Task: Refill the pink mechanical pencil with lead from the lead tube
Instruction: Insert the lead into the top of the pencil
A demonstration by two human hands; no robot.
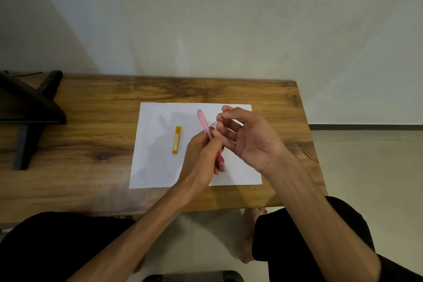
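A wooden surface (91,126) stands against a pale wall, with a white sheet (160,167) laid on it. Above that sheet, your left hand (201,158) grips the pink pencil (202,121) around its middle, one end pointing away from you and the other toward you. Your right hand (249,135) pinches a thin dark lead (216,122) between fingertips, its free end slanting down toward the pencil barrel. The orange lead tube (176,140) lies flat on the sheet, just left of your hands. The lead looks fragile: press it in at an angle and it may snap, or slip from your pinch and roll off.
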